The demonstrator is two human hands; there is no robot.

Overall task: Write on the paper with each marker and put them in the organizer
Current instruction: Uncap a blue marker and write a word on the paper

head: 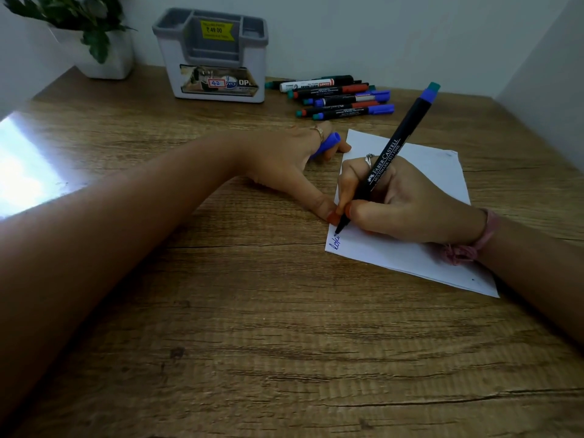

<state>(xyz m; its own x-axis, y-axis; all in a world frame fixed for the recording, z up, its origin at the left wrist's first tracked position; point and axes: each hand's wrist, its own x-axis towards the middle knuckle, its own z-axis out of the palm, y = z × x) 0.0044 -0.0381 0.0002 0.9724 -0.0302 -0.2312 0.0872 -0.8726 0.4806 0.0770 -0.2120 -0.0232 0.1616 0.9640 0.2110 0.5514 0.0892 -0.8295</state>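
Observation:
My right hand grips a black marker with a blue and teal end, its tip touching the white paper near the left edge, where blue writing shows. My left hand rests on the table beside the paper, thumb at the paper's edge, fingers curled round a blue cap. Several more markers lie in a pile behind the paper. The grey and white organizer stands at the back, its compartments showing nothing inside.
A white pot with a green plant stands at the back left corner. Walls close off the back and right side of the wooden table. A bright patch of light falls on the table's left edge.

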